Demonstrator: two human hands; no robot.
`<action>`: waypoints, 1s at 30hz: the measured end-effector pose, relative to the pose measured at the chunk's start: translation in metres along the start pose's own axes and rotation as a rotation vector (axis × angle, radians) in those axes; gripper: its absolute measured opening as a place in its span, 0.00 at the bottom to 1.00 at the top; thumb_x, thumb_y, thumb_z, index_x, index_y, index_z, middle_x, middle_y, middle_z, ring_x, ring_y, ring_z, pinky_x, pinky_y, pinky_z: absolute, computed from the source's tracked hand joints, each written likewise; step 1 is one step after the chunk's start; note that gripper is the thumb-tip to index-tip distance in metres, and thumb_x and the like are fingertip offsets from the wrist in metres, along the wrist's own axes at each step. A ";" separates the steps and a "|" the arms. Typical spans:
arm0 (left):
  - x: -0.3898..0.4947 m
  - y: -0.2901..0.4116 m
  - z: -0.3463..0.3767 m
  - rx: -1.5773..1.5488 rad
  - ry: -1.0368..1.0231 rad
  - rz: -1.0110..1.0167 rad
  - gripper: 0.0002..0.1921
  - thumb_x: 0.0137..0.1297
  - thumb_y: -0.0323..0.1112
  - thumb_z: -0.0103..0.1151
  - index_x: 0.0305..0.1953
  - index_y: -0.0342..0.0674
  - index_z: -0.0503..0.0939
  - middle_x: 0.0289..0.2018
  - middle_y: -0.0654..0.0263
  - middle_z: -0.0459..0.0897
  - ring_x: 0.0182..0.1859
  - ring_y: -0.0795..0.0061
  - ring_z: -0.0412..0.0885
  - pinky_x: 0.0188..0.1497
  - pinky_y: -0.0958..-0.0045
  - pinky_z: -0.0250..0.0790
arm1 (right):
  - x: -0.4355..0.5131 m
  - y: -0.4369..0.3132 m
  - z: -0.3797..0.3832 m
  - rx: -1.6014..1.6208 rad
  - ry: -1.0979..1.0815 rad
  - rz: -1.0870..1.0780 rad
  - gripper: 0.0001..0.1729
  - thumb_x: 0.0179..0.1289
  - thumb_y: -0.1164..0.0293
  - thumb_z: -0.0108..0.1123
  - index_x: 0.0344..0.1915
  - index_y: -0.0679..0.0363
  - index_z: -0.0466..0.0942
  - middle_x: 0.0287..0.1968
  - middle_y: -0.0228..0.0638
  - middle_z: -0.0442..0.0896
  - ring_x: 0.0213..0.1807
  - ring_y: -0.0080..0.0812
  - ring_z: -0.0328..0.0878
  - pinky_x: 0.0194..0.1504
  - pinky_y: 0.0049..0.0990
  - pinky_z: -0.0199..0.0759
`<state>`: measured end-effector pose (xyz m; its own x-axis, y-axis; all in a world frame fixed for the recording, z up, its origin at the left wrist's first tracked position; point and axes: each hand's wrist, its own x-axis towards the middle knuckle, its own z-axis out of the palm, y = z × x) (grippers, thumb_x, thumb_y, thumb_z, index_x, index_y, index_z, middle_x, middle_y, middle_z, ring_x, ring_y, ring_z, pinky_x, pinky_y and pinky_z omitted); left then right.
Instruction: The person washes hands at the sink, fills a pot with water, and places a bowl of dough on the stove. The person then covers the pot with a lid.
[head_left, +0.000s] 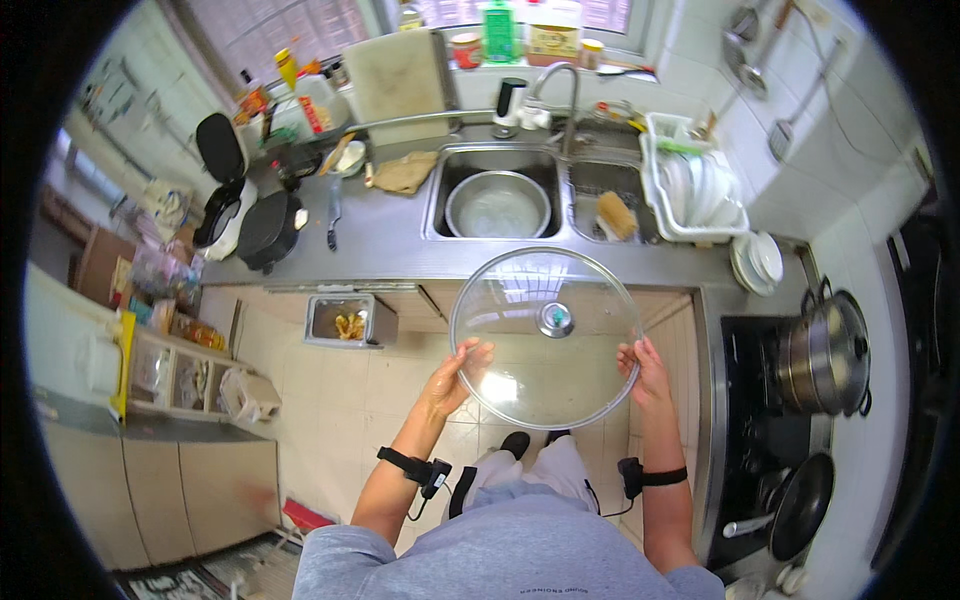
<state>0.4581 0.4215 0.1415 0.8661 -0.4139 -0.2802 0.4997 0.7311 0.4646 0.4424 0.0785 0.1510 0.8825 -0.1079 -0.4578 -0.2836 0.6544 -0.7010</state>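
A large round glass pot lid (525, 367) with a metal rim and a central knob is held up in front of my body, near the counter's front edge. My left hand (452, 377) grips its rim at the left, fingers seen partly through the glass. At the right rim, my right hand (645, 369) holds it in the same way. Beyond the lid, a round metal basin (498, 205) sits in the larger sink bowl (553, 161). In the smaller sink bowl (581, 180) lies a tan sponge or cloth (616, 216).
A knife (333, 217), a black lidded pot (268, 229) and a brown cloth (406, 172) rest on the left counter. A white dish rack (664, 214) holds plates. On the right stove are a steamer pot (817, 352) and a frying pan (804, 506). A small open bin (313, 321) hangs below the counter.
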 end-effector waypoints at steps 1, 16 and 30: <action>0.002 0.009 -0.009 -0.042 0.019 0.040 0.15 0.61 0.39 0.47 0.48 0.41 0.67 0.47 0.58 0.72 0.46 0.68 0.73 0.47 0.69 0.68 | 0.020 0.002 0.015 -0.017 -0.058 0.019 0.15 0.63 0.68 0.43 0.50 0.56 0.62 0.31 0.35 0.76 0.29 0.26 0.74 0.30 0.24 0.71; 0.008 0.104 -0.091 -0.288 0.333 0.487 0.14 0.61 0.35 0.47 0.48 0.41 0.67 0.48 0.58 0.72 0.44 0.69 0.74 0.39 0.76 0.72 | 0.216 0.075 0.200 -0.217 -0.368 0.347 0.13 0.63 0.69 0.41 0.48 0.59 0.61 0.32 0.38 0.76 0.29 0.30 0.75 0.29 0.24 0.72; 0.072 0.224 -0.223 -0.359 0.557 0.279 0.10 0.62 0.36 0.46 0.43 0.42 0.70 0.41 0.60 0.77 0.39 0.72 0.77 0.34 0.79 0.72 | 0.334 0.187 0.284 -0.252 -0.227 0.383 0.13 0.62 0.70 0.44 0.47 0.57 0.65 0.28 0.29 0.74 0.28 0.25 0.74 0.29 0.25 0.72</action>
<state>0.6291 0.6762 0.0379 0.7784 0.0826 -0.6223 0.1428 0.9420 0.3036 0.7907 0.3771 0.0223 0.7489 0.2880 -0.5968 -0.6595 0.4111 -0.6293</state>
